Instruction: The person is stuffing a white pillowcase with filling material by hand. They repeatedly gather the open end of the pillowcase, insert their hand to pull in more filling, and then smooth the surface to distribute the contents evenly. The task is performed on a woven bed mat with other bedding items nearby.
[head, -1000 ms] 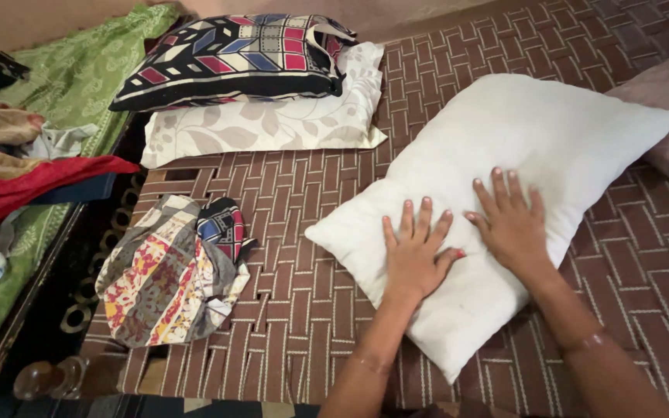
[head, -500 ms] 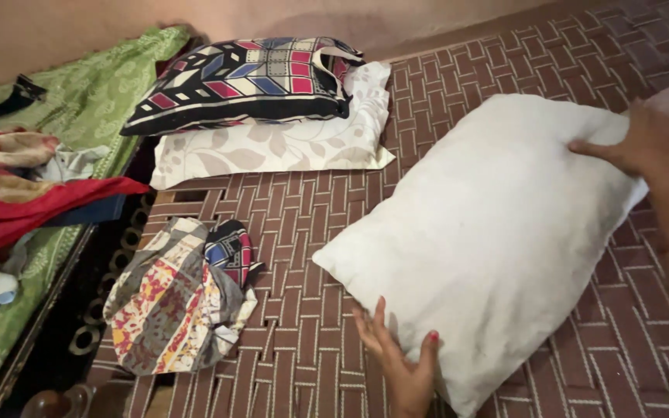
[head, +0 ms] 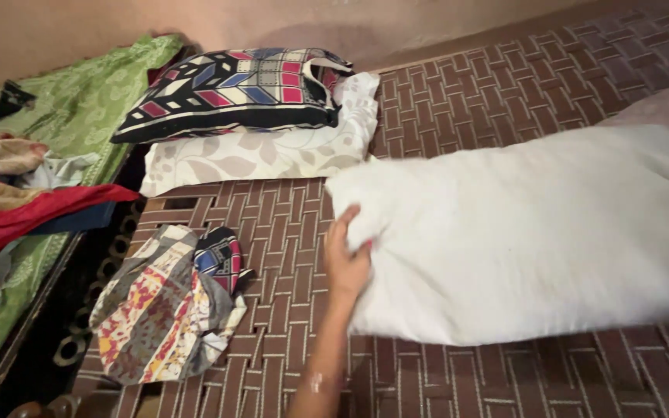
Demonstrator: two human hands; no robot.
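White pillow (head: pixel 520 232): plain, uncovered, plump. Lies lengthwise across the brown woven cot surface (head: pixel 458 101), blurred at the edges, its left end pinched inward.

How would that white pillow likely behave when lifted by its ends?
The white pillow looks soft and plump, so it would probably sag in the middle rather than stay stiff. The left hand dents its edge, suggesting light, squashy filling. Its plain fabric seems easy to grip, and it is unlikely to roll.
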